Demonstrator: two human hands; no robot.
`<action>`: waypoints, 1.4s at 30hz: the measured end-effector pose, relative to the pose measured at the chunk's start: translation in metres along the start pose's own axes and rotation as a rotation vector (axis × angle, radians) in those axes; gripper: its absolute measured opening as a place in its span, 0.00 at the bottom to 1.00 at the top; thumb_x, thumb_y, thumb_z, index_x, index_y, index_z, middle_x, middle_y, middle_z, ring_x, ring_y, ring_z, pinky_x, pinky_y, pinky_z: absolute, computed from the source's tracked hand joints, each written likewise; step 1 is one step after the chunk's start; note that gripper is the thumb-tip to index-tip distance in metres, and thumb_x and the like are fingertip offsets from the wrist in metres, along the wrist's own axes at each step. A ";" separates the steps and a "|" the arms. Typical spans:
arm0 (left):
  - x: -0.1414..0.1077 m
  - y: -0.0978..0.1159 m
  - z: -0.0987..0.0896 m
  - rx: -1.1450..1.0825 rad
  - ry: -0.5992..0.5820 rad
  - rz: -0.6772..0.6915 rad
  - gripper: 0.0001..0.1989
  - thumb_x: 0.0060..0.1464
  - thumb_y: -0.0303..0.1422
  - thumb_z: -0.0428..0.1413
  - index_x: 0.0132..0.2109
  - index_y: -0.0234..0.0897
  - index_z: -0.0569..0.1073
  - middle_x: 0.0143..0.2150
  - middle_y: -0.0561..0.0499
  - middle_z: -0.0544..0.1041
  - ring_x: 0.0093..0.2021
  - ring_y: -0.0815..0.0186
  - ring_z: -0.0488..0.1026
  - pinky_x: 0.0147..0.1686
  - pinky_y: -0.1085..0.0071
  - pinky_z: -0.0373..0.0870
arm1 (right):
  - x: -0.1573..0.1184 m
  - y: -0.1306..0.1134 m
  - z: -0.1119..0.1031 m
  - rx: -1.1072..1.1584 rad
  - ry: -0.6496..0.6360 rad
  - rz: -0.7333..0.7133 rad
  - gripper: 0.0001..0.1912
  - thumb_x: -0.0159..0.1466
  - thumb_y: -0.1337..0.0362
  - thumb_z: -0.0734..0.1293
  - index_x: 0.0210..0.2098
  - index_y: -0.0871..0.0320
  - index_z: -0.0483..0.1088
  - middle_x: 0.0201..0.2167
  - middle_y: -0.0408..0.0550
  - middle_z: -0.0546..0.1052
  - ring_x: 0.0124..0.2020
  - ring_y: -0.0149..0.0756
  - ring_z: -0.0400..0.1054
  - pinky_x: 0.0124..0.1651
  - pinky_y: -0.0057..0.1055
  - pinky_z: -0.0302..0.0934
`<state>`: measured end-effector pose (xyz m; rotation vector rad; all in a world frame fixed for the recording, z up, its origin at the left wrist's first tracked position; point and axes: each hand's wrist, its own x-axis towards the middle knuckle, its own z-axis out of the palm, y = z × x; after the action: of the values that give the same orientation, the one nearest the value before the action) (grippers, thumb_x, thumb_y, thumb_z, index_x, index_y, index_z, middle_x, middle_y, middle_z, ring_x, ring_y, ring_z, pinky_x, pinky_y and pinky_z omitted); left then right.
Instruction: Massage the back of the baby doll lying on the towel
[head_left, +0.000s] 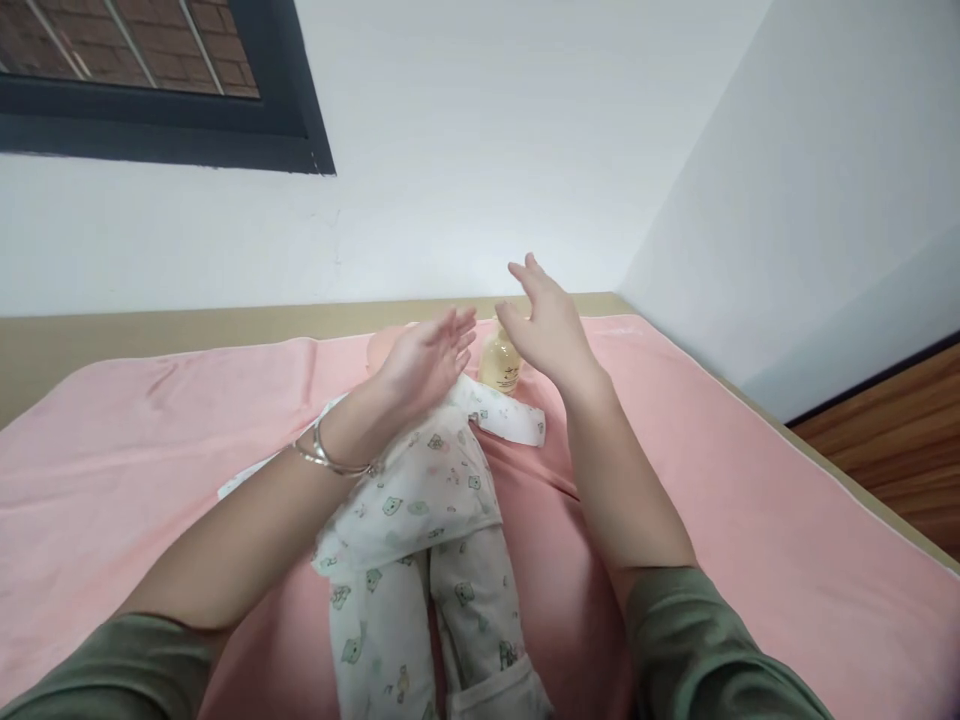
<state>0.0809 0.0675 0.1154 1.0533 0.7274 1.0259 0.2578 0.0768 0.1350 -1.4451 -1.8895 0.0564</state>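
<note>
My left hand (429, 365) is held palm inward over the upper part of a white printed baby top (427, 490), its fingers stretched out and holding nothing. To the right, my right hand (553, 330) is raised with fingers spread, thumb close to the top of a pale yellow bottle (499, 362). Whether the thumb touches the bottle is unclear. Matching baby trousers (472, 610) lie below the top, and one sleeve (510, 415) reaches right below the bottle. Behind my left hand shows a rounded peach-coloured form (381, 346), mostly hidden, at the neck end of the clothes.
A pink cloth (720, 480) covers most of the surface, with a tan edge (187, 328) along the white wall (465, 150). A dark-framed window (172, 130) is at upper left. Wood-grain panelling (900, 440) stands at the right.
</note>
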 end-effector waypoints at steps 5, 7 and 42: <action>0.031 0.013 0.016 -0.287 0.009 -0.087 0.35 0.66 0.48 0.42 0.73 0.37 0.51 0.73 0.38 0.57 0.73 0.57 0.57 0.68 0.58 0.61 | 0.003 0.000 0.016 -0.126 -0.211 0.015 0.38 0.67 0.59 0.62 0.72 0.68 0.51 0.76 0.63 0.43 0.76 0.58 0.36 0.74 0.54 0.43; 0.036 0.014 0.020 -0.377 -0.033 -0.119 0.35 0.67 0.48 0.39 0.74 0.35 0.47 0.72 0.36 0.60 0.71 0.54 0.61 0.65 0.53 0.65 | 0.002 -0.005 0.022 -0.154 -0.218 0.019 0.34 0.69 0.61 0.59 0.71 0.71 0.52 0.75 0.66 0.49 0.76 0.55 0.41 0.74 0.51 0.44; -0.112 0.076 -0.049 -0.230 0.199 0.059 0.30 0.64 0.36 0.38 0.70 0.36 0.59 0.66 0.41 0.69 0.73 0.51 0.57 0.69 0.48 0.60 | 0.002 -0.036 0.064 -0.460 -0.066 0.098 0.25 0.69 0.64 0.53 0.53 0.71 0.73 0.61 0.67 0.73 0.67 0.52 0.62 0.73 0.55 0.41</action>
<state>-0.0280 -0.0085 0.1713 0.7856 0.7221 1.2456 0.1917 0.0902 0.1058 -1.8591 -1.9660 -0.3059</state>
